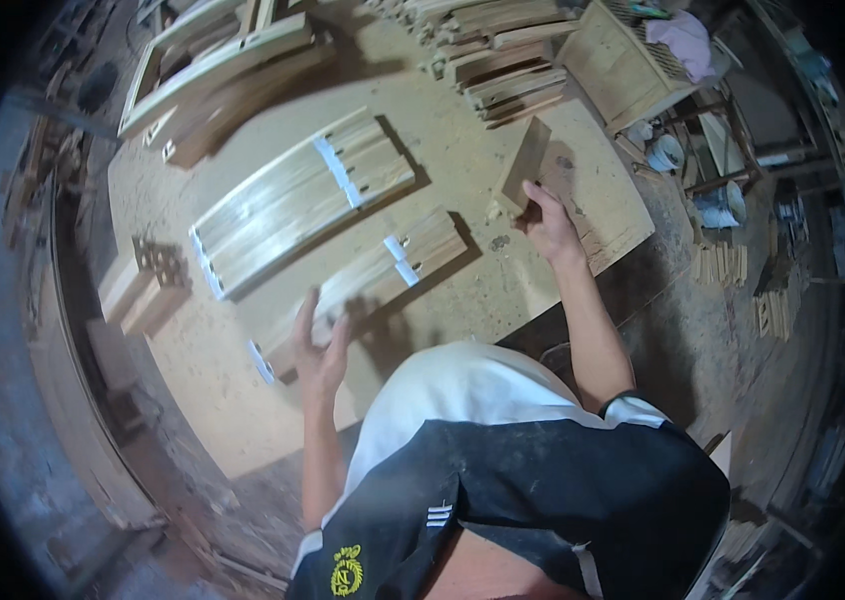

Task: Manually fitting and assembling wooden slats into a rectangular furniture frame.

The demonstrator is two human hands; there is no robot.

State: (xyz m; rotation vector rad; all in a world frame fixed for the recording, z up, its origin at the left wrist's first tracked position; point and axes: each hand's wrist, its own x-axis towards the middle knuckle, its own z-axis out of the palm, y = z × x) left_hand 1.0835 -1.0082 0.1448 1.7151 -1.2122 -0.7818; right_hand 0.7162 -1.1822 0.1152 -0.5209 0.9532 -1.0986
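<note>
My right hand (550, 225) grips the near end of a wooden block (533, 160), which is tilted over the right part of the work table. Over the near set of wooden slats (383, 270), my left hand (321, 350) has its fingers apart. A pale blurred patch shows between its thumb and fingers, and I cannot make out what it is. A wider set of slats (283, 205) lies side by side just beyond. White strips (338, 172) cross both sets, and dark holes show along them.
The pale table (463, 150) carries frame-like wooden pieces (223, 70) at the far left and stacked sticks (503, 60) at the back. Blocks with holes (148, 280) stand at the left edge. A wooden crate (628, 60) with a pink cloth (681, 45) sits off the far right corner.
</note>
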